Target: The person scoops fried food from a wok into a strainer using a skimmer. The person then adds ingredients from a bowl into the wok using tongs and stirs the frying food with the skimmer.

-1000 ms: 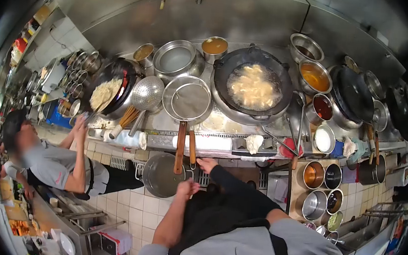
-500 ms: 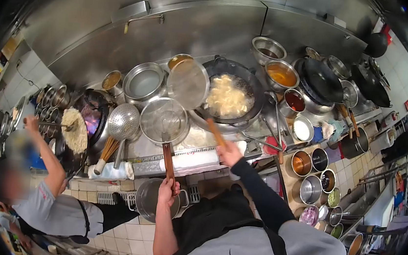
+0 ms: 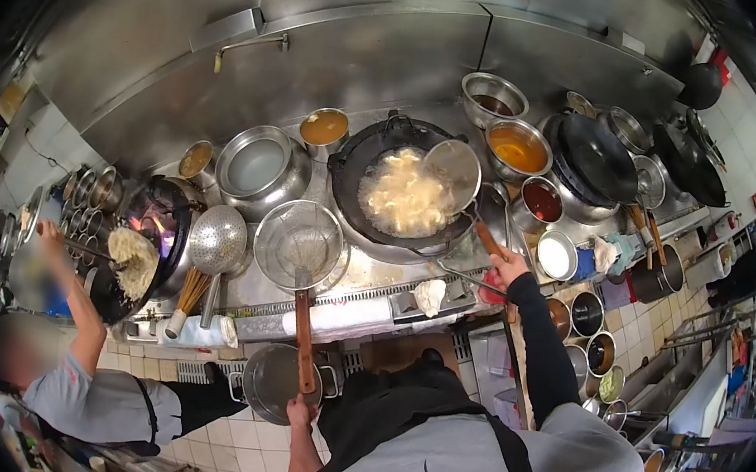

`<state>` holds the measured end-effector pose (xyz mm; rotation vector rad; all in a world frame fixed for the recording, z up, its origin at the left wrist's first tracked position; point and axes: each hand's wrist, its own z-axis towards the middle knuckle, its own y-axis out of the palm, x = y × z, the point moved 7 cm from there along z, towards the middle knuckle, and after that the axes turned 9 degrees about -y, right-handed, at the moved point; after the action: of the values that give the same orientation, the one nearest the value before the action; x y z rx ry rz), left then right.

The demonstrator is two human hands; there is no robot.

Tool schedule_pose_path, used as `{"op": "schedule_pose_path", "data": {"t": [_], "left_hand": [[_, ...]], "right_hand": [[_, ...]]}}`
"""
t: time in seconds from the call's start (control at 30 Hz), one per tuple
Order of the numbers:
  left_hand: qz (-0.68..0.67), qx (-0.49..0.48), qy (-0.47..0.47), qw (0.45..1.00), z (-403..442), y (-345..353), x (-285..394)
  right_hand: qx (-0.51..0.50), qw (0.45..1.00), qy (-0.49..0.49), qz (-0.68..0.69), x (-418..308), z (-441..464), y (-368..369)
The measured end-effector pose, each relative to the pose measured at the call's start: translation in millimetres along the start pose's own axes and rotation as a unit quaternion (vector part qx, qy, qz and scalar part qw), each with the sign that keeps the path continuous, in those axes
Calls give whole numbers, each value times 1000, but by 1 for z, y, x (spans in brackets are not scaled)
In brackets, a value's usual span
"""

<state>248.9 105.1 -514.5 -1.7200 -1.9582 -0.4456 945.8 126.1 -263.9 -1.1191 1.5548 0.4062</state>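
My left hand is closed around the end of the wooden handle of a mesh strainer, whose round basket rests or hovers over the counter left of the wok; which one I cannot tell. My right hand grips the wooden handle of a mesh skimmer. That skimmer's mesh head is tilted at the right side of the black wok. Pale golden pieces of food bubble in oil in the wok, partly behind the skimmer.
A perforated ladle and a steel pot stand to the left. Sauce bowls and stacked woks are at right. A co-worker tosses rice at the left burner. A large pot stands below the counter.
My right hand has swung the skimmer from the wok's left side across to its right side. My left hand has lowered toward me, still holding the strainer. The co-worker's rice has shifted in the wok.
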Motion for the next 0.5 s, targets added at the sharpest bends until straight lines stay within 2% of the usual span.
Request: {"op": "schedule_pose_path", "data": {"t": [0.03, 0.07, 0.1, 0.13, 0.17, 0.2, 0.23, 0.27, 0.33, 0.37, 0.4, 0.43, 0.5], "left_hand": [[-26, 44, -27, 998, 1, -16, -28], [-3, 24, -82, 996, 12, -37, -66], [386, 30, 73, 919, 1, -41, -67], [706, 31, 212, 675, -15, -35, -83], [686, 60, 253, 680, -20, -45, -107], [688, 49, 264, 674, -7, -56, -148], [689, 26, 206, 694, -10, -61, -161], [691, 52, 173, 700, -14, -67, -166], [688, 104, 107, 710, -23, -69, -184], [706, 105, 121, 690, -27, -65, -186], [691, 96, 117, 707, -28, -65, -187], [675, 86, 113, 724, -27, -66, -187], [649, 54, 120, 749, -30, -66, -190]], "right_hand": [[-39, 992, 37, 118, 2, 4, 13], [-71, 981, 67, 168, 13, 18, 18], [-102, 966, 96, 217, 26, 36, 25], [-133, 947, 126, 265, 34, 49, 30], [-166, 934, 145, 281, 34, 55, 33], [-189, 927, 144, 289, 33, 62, 35], [-212, 920, 143, 297, 35, 69, 35], [-234, 912, 143, 305, 36, 73, 36], [-218, 934, 119, 257, 25, 71, 29], [-207, 947, 102, 224, 9, 62, 23], [-195, 959, 85, 190, -3, 55, 18], [-197, 966, 60, 157, -9, 52, 14], [-180, 976, -93, 77, -15, 58, 19]]}}
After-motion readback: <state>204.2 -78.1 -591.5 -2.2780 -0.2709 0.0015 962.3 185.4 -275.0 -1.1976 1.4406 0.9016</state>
